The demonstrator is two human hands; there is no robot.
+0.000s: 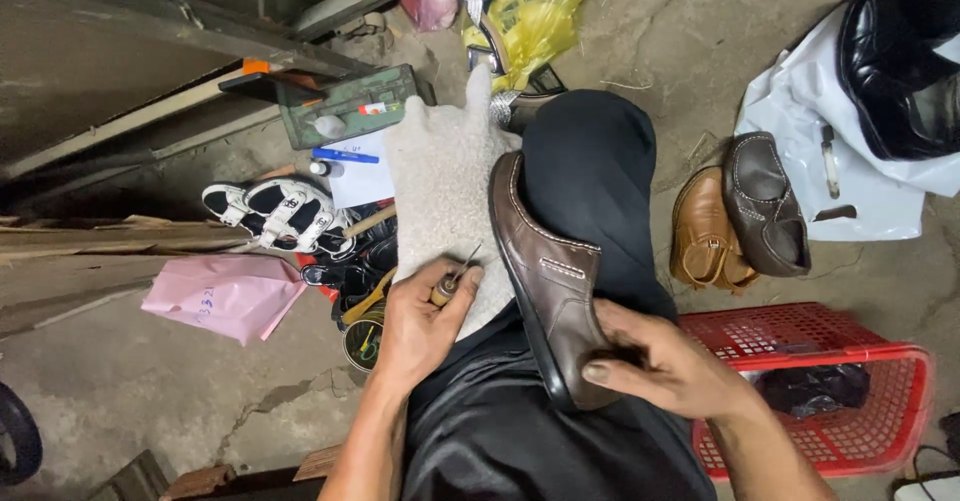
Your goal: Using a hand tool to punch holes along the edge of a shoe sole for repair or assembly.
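Observation:
A dark brown leather shoe (545, 271) with white stitching lies on its side on my right knee, sole edge turned toward the left. My right hand (665, 361) grips its heel end. My left hand (425, 321) holds a small awl (455, 276) with a wooden handle, its thin metal point aimed up toward the shoe's sole edge, a short gap away. A pale woolly cloth (445, 186) is spread over my left knee under the awl hand.
A tan shoe (705, 236) and a second brown shoe (765, 206) sit on the concrete floor at right, by a white plastic bag (850, 176) and a red plastic basket (850, 361). White sandals (275, 211), a pink bag (225, 296) and a tool clutter lie left.

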